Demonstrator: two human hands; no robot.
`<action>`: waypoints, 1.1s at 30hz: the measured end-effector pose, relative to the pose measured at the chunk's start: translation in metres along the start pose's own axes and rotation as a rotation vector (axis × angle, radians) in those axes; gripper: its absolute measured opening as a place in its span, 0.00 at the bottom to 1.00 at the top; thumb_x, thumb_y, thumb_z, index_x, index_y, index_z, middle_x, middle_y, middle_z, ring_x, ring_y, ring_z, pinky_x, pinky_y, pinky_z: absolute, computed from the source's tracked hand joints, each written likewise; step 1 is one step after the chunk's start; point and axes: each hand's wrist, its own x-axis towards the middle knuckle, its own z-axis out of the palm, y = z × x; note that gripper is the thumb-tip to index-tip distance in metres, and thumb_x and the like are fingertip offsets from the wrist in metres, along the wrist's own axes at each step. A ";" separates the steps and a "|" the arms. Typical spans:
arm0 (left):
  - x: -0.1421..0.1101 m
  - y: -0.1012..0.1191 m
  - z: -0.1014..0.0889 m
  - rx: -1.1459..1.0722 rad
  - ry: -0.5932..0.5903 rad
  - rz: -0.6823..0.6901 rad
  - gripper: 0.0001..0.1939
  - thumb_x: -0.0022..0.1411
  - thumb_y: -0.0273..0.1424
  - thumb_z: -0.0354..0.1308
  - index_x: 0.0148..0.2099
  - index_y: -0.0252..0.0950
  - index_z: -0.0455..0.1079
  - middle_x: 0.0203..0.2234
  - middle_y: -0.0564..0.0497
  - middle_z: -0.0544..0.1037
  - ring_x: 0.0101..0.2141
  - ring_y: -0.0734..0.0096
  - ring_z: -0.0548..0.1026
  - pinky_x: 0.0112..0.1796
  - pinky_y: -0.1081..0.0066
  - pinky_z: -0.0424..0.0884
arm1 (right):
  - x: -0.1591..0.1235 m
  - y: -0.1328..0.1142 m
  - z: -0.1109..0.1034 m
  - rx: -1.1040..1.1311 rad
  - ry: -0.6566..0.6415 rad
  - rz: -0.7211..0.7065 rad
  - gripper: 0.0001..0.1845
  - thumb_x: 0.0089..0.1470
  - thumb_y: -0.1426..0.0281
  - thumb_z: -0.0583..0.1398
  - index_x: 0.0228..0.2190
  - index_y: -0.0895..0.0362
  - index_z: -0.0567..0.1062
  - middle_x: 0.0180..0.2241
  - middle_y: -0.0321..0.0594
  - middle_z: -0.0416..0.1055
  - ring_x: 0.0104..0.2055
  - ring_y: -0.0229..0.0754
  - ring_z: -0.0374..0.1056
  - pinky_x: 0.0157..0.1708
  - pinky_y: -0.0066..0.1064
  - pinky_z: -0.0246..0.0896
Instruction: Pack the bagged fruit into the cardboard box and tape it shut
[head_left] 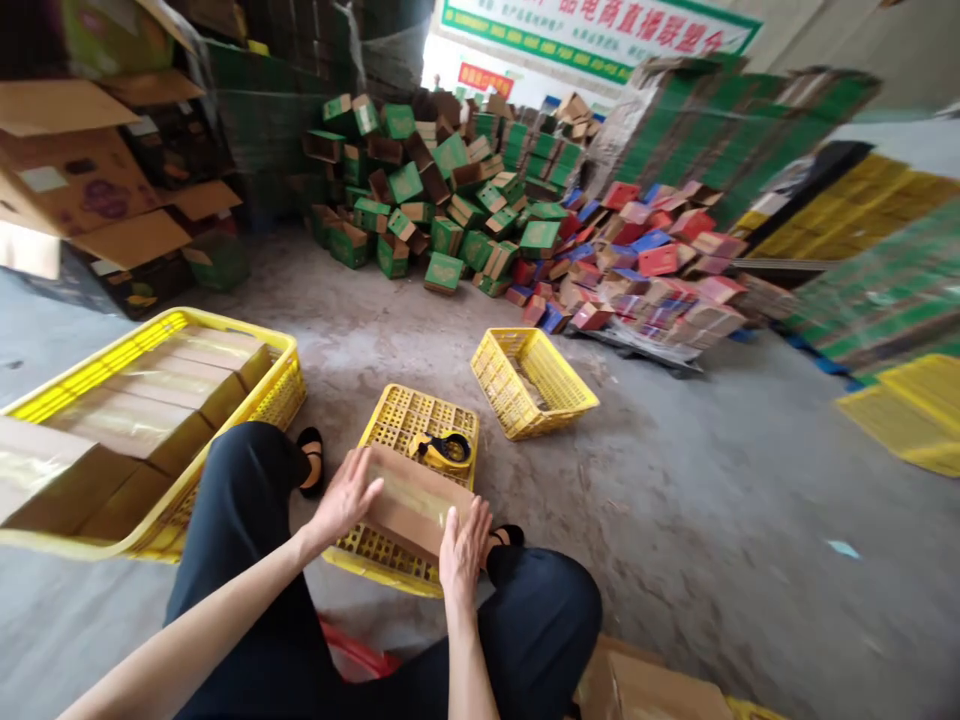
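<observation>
A closed brown cardboard box (pixel 412 497), with clear tape along its top, lies across an upturned yellow plastic crate (pixel 386 415) between my knees. My left hand (pixel 346 500) holds the box's left end, its thumb reaching over the top edge. At the right end, my right hand (pixel 463 545) presses against the box with fingers stretched along it. The box sits between both palms. Just beyond it on the crate rests a yellow and black tape dispenser (pixel 444 450).
To my left stands a large yellow crate (pixel 289 375) holding several taped boxes (pixel 127 415). A smaller yellow crate (pixel 534 385) is ahead on the floor. Green cartons (pixel 446 270) and red-blue cartons (pixel 656 258) lie heaped behind. More cardboard (pixel 660 690) lies by my right knee.
</observation>
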 end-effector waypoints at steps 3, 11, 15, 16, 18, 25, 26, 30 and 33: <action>-0.018 0.014 0.016 0.217 -0.065 0.233 0.34 0.77 0.48 0.43 0.78 0.40 0.48 0.76 0.43 0.50 0.74 0.49 0.48 0.69 0.48 0.54 | -0.020 -0.026 0.003 -0.214 -0.044 -0.272 0.41 0.71 0.46 0.40 0.73 0.55 0.54 0.76 0.50 0.45 0.78 0.62 0.38 0.71 0.63 0.38; -0.031 0.019 0.028 0.384 -0.143 0.384 0.30 0.78 0.43 0.43 0.78 0.50 0.48 0.75 0.47 0.53 0.73 0.53 0.53 0.69 0.49 0.49 | -0.037 -0.049 0.001 -0.480 -0.274 -0.360 0.36 0.71 0.46 0.43 0.72 0.45 0.54 0.76 0.45 0.44 0.77 0.65 0.40 0.69 0.70 0.35; -0.015 0.008 0.014 0.353 -0.157 0.338 0.27 0.79 0.42 0.39 0.76 0.49 0.54 0.75 0.48 0.56 0.73 0.57 0.55 0.70 0.51 0.50 | -0.026 -0.056 -0.006 -0.488 -0.278 -0.319 0.35 0.72 0.49 0.41 0.73 0.48 0.51 0.76 0.45 0.42 0.77 0.61 0.40 0.70 0.65 0.41; -0.011 0.007 0.011 0.351 -0.152 0.298 0.28 0.79 0.43 0.39 0.76 0.48 0.55 0.75 0.48 0.55 0.73 0.57 0.54 0.70 0.51 0.50 | -0.023 -0.057 -0.007 -0.486 -0.282 -0.324 0.35 0.73 0.50 0.41 0.73 0.48 0.50 0.76 0.44 0.42 0.78 0.60 0.40 0.70 0.65 0.40; -0.004 0.006 0.008 0.350 -0.158 0.233 0.28 0.79 0.45 0.38 0.75 0.46 0.56 0.75 0.47 0.55 0.73 0.57 0.54 0.69 0.51 0.52 | -0.018 -0.058 -0.009 -0.477 -0.309 -0.352 0.33 0.73 0.53 0.43 0.73 0.48 0.51 0.76 0.42 0.42 0.78 0.59 0.40 0.71 0.65 0.37; 0.005 0.010 0.009 0.281 -0.138 0.219 0.29 0.79 0.45 0.38 0.73 0.44 0.62 0.73 0.45 0.60 0.72 0.56 0.57 0.71 0.48 0.48 | -0.013 -0.061 -0.003 -0.379 -0.302 -0.408 0.32 0.74 0.57 0.44 0.73 0.53 0.55 0.74 0.45 0.50 0.77 0.59 0.44 0.70 0.64 0.43; 0.006 0.011 0.010 0.272 -0.128 0.215 0.29 0.79 0.45 0.38 0.73 0.43 0.62 0.72 0.45 0.61 0.72 0.56 0.57 0.71 0.48 0.49 | -0.013 -0.065 0.002 -0.367 -0.295 -0.423 0.32 0.74 0.59 0.43 0.73 0.55 0.55 0.74 0.47 0.50 0.77 0.59 0.44 0.71 0.63 0.42; 0.014 0.010 0.013 0.244 -0.118 0.228 0.30 0.78 0.47 0.39 0.73 0.40 0.62 0.72 0.43 0.60 0.73 0.56 0.55 0.70 0.49 0.52 | -0.007 -0.078 0.017 -0.320 -0.298 -0.505 0.30 0.73 0.67 0.42 0.72 0.55 0.56 0.73 0.45 0.53 0.77 0.55 0.44 0.72 0.62 0.36; 0.018 0.005 0.011 0.238 -0.165 0.261 0.30 0.78 0.48 0.39 0.73 0.41 0.60 0.73 0.43 0.59 0.73 0.57 0.55 0.70 0.50 0.53 | -0.003 -0.074 0.018 -0.299 -0.297 -0.536 0.30 0.73 0.66 0.42 0.72 0.54 0.56 0.73 0.46 0.54 0.76 0.52 0.47 0.73 0.58 0.37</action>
